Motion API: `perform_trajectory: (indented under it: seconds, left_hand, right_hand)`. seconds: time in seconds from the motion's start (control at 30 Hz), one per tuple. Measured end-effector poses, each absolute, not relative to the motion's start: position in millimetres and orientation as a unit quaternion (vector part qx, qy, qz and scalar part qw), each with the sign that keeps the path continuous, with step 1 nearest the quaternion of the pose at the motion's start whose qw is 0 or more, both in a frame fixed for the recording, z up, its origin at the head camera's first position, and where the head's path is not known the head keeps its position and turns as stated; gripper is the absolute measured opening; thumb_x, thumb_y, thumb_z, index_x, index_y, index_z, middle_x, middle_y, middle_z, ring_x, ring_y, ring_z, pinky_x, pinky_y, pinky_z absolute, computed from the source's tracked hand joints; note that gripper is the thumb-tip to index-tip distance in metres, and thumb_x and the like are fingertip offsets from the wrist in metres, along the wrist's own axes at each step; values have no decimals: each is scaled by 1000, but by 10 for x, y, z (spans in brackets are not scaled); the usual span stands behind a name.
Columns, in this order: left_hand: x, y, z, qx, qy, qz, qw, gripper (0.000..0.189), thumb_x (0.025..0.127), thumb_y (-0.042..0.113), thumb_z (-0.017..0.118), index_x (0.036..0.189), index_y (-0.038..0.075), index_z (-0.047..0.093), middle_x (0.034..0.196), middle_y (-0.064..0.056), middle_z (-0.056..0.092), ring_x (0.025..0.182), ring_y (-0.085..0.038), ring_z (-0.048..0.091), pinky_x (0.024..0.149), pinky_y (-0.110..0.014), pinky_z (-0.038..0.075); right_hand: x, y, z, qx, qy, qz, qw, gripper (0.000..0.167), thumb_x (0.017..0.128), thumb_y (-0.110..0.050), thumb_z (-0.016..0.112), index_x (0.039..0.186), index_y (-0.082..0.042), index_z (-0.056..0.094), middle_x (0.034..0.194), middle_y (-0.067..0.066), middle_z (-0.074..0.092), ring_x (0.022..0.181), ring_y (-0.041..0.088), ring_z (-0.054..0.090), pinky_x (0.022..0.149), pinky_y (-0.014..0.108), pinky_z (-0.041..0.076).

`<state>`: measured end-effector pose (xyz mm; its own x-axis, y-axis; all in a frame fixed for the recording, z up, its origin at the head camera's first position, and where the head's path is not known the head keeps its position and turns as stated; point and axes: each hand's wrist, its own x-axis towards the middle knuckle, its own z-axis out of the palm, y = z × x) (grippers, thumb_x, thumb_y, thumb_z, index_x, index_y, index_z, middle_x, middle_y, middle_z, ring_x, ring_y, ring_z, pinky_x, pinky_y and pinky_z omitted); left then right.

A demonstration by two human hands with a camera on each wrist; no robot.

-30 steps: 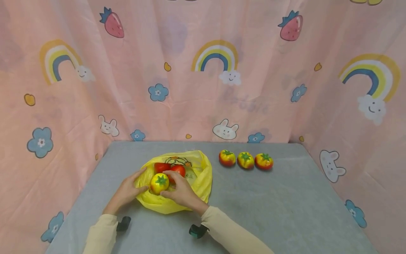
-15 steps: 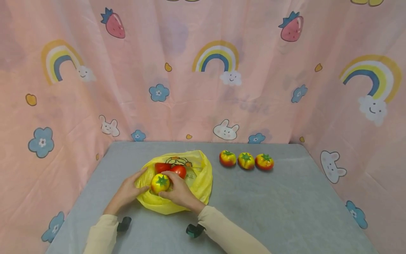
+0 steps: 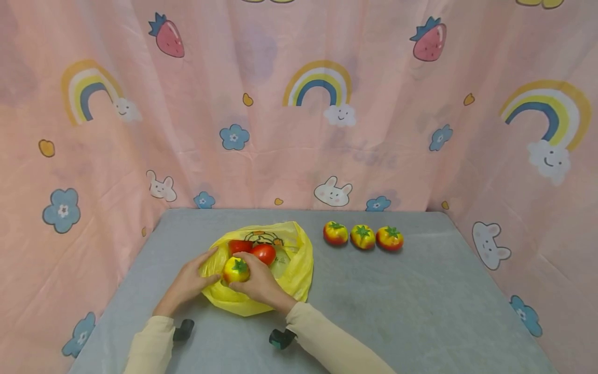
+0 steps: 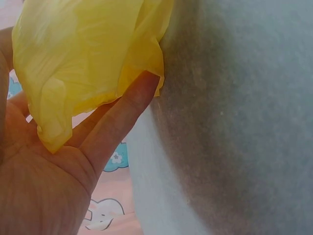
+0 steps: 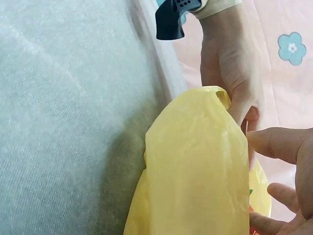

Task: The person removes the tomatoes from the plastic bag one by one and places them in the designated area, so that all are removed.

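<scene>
In the head view, an open yellow plastic bag (image 3: 299, 265) stands on the table, left of the middle. My left hand (image 3: 190, 279) holds its left rim; the left wrist view shows straight fingers (image 4: 117, 117) along the outside of the yellow film. Over the bag's mouth my right hand (image 3: 261, 280) grips a yellow-red toy fruit (image 3: 235, 270) with a green star-shaped leaf top, thumb and fingers around its right side. Behind it in the bag lie glossy red round fruits, one (image 3: 264, 254) beside another (image 3: 239, 246). The bag's wall hides most of its contents from both wrist cameras.
Three more yellow-red toy fruits, left (image 3: 335, 234), middle (image 3: 363, 237) and right (image 3: 390, 239), sit in a row at the table's back, right of the bag. A grey cloth covers the table (image 3: 420, 301). Pink printed curtains (image 3: 299, 145) hang around the back and sides.
My right hand and wrist have shifted slightly left, and the toy fruit in it sits a little lower in the bag's mouth. The left hand keeps its place on the rim.
</scene>
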<state>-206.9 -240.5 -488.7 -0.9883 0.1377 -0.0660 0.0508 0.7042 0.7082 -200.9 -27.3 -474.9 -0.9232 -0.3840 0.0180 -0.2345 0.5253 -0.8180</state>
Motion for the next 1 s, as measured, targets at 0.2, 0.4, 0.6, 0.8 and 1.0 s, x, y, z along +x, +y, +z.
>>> perform_trajectory:
  seconds: [0.2,0.4,0.6,0.8,1.0]
  left_hand:
    - [-2067,-2402,-4904,48,919,386,58,72,90,24,69,153,12,36,155,-23,36,141,-47,35,114,-66,29]
    - [-2063,-2404,-4889,47,920,386,57,71,90,24,69,152,12,36,155,-24,36,141,-48,34,114,-66,28]
    - [-2071,-2408,-4907,56,922,380,52,71,90,23,68,152,11,37,154,-25,37,140,-48,35,113,-66,29]
    - [-2080,-2409,-4925,60,923,378,48,71,90,24,68,152,10,37,154,-26,37,140,-49,36,113,-66,29]
    - [-2083,-2410,-4911,61,923,376,48,70,90,23,68,151,9,37,153,-26,37,140,-49,35,114,-66,28]
  right_hand:
    - [-2016,-281,-4805,-176,876,-443,77,62,83,-22,78,138,-21,51,141,0,54,126,20,51,107,42,48]
    - [-2032,-279,-4834,-190,874,-444,58,61,81,-17,78,137,-17,53,140,1,54,124,20,54,106,41,48]
    - [-2042,-283,-4865,-177,880,-434,70,59,82,-19,77,137,-16,55,143,4,52,126,23,53,108,41,47]
    - [-2063,-284,-4917,-171,881,-435,73,62,81,-19,79,137,-16,53,139,5,54,122,23,54,106,41,48]
    - [-2083,-313,-4973,-175,875,-446,68,63,81,-18,80,136,-17,50,133,6,55,114,20,57,103,38,49]
